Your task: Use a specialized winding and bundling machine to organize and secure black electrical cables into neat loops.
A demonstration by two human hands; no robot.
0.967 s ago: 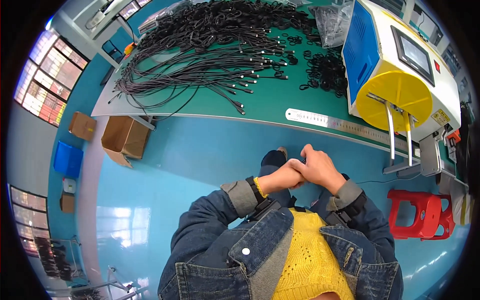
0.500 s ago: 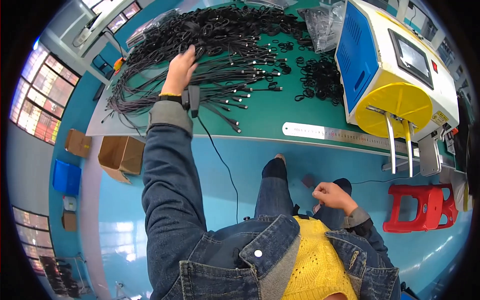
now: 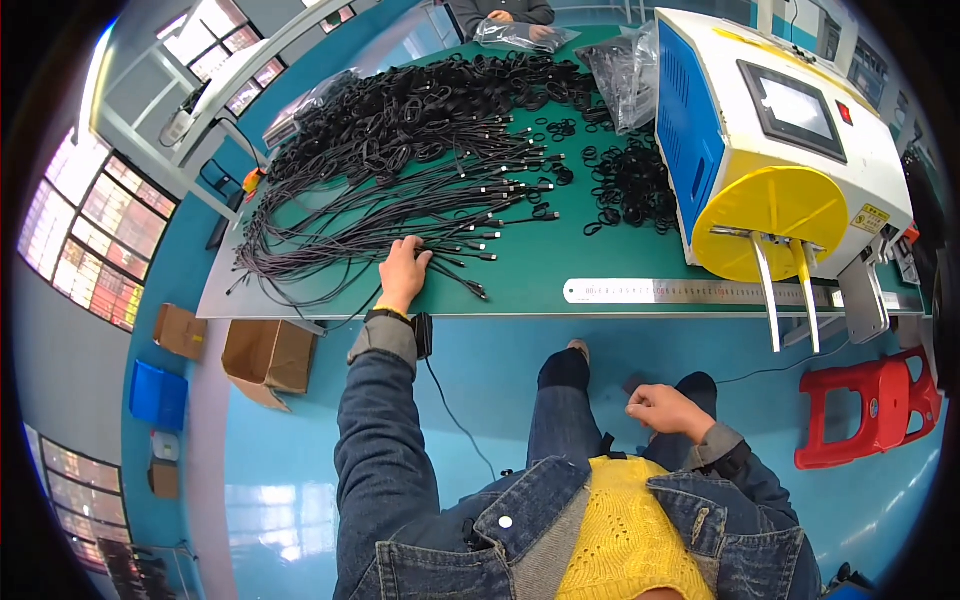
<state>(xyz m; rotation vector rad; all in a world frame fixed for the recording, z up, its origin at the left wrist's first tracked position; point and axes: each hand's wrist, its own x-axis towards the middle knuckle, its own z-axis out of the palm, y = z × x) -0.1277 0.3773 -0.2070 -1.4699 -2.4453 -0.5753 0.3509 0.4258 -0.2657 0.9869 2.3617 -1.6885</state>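
- Many black cables (image 3: 400,170) lay fanned across the green table (image 3: 560,275), frame centre-left.
- My left hand (image 3: 403,272) rested fingers spread on cable ends; I'd pinch one strand only.
- Right hand (image 3: 668,410) was loosely curled, lower right, holding nothing I could see.

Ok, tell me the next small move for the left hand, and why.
Probably close the left hand on one black cable and draw it off the green table: its fingers lie open on the cable ends, while the right hand waits fisted over the lap.
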